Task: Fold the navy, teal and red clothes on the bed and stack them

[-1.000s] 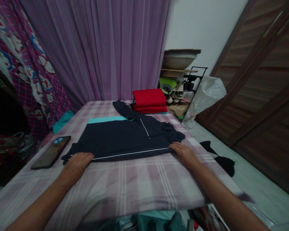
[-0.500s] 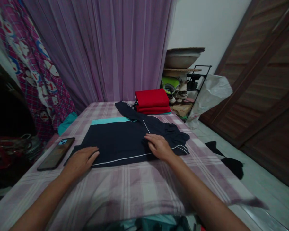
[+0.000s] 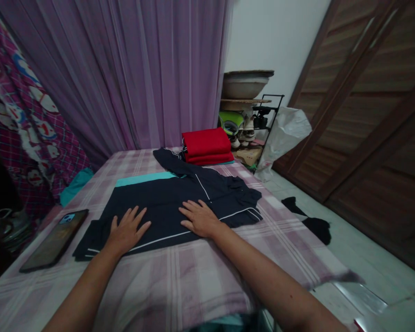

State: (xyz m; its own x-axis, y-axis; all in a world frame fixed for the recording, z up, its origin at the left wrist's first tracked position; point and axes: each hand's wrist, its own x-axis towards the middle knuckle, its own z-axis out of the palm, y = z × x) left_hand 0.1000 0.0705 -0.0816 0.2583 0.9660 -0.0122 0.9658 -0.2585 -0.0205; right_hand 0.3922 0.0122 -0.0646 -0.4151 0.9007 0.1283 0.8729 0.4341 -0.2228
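1. Shirt (image 3: 166, 210). Dark, with white piping, it lies on the plaid cloth (image 3: 152, 286) directly before the person, hem to the left and collar to the right. Laid crosswise, it appears to sit conveniently under both hands.
2. Sleeve (image 3: 166, 159). The far one extends toward the red stack; contact between the two cannot be told.
3. Left hand (image 3: 127, 230). Palm down toward the hem, fingers fanned wide, grasping nothing; it seems to keep the fabric flat.
4. Right hand (image 3: 199, 219). Palm down near the shirt's middle, fingers extended and slightly parted, no fabric pinched. The two hands, well apart, presumably spread their pressure along the near side.
5. Phone (image 3: 55, 242). Flat on the cloth, left of the shirt and apart from it, probably to leave the fabric room.
6. Red stack (image 3: 207, 145). Folded fabric beyond the shirt, near the curtain (image 3: 159, 69), presumably outside the hands' working area.
7. Wardrobe (image 3: 359, 129). It stands at the right, past the floor.
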